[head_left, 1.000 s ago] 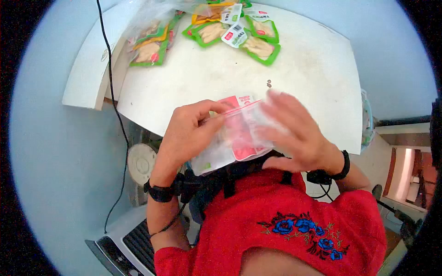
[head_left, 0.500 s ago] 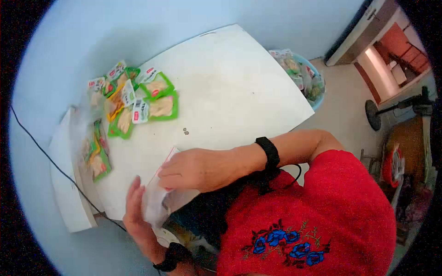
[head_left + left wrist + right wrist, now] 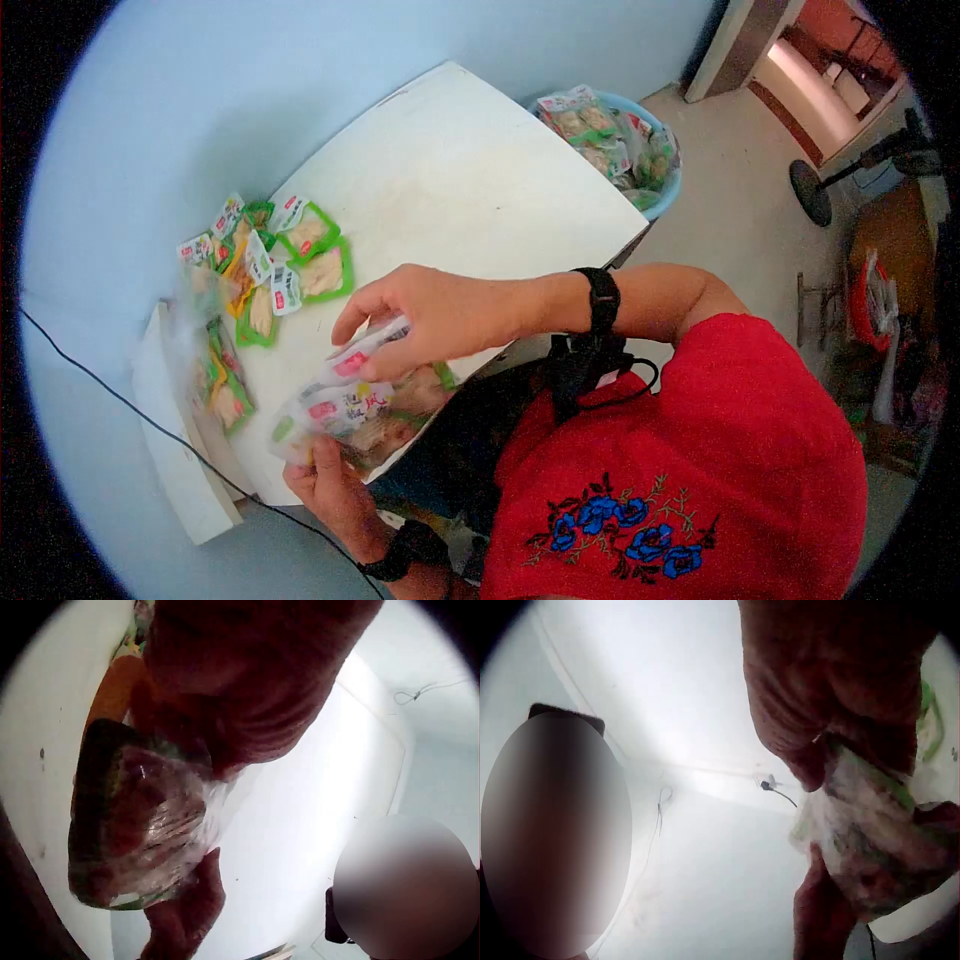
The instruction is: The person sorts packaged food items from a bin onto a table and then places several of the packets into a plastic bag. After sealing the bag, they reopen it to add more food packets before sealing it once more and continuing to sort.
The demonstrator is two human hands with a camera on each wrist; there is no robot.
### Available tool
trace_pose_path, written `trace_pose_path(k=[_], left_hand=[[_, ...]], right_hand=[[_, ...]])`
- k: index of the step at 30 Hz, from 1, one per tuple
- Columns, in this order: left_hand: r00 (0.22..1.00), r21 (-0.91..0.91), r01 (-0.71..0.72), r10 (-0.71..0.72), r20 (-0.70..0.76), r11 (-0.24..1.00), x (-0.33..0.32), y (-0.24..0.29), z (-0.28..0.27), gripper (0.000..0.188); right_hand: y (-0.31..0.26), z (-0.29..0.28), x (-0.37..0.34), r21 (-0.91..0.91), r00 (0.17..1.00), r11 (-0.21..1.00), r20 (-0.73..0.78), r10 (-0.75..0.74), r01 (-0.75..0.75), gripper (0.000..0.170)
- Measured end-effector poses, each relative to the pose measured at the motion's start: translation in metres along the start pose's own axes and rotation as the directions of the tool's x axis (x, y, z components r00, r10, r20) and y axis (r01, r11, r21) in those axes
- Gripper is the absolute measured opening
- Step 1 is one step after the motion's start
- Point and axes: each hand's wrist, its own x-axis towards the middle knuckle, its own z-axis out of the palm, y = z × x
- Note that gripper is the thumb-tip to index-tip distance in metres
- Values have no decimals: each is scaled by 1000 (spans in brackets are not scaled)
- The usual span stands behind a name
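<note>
While our left hand (image 3: 335, 495) pinches one end of the clear bag (image 3: 350, 405) and our right hand (image 3: 445, 315) grips its upper edge, the bag is between them at the near edge of the table (image 3: 460, 160). We judge it already filled, but cannot tell whether it is sealed. Loose packets (image 3: 324, 273) remain to our left; other bags (image 3: 582, 122), seemingly finished, lie in the basin (image 3: 673, 195).

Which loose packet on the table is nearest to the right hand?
In the head view, the rightmost green-edged loose packet; the others lie farther from the right hand.
</note>
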Motion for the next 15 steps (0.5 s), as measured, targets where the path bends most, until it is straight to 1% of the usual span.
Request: trace_pose_path(k=[2,3,4,5,7,8,11,12,14,15], left_hand=[[998,-142,-36,27,-61,989,-1,-7,11,26],[1000,-177,-3,2,-9,984,0,-2,19,28],[999,-213,28,-19,45,977,1,3,29,29],[994,-244,63,-40,99,968,2,7,39,31],[987,-224,106,-75,145,969,0,14,61,33],[982,-215,125,-89,169,969,0,16,71,35],[952,-146,162,-115,285,976,-1,10,95,40],[936,-187,198,-129,328,962,-3,8,100,44],[892,-173,222,-128,433,960,-7,18,118,46],[867,-166,234,-128,482,958,-9,22,125,47]], right_hand=[[1,-10,-19,257,995,966,102,14,-40,51],[0,-15,-27,377,987,923,157,13,-72,53],[9,-15,-32,356,993,933,85,-80,44,56],[13,-19,-38,332,996,943,68,-51,25,54],[13,-26,-54,288,999,957,32,7,-15,51],[8,-33,-63,295,993,948,42,113,-120,43],[7,-55,-84,375,983,922,-107,150,-100,36],[8,-66,-91,399,971,912,-167,171,-92,36],[13,-92,-107,446,936,892,-277,218,-75,35],[12,-108,-116,439,903,896,-359,235,-59,35]])
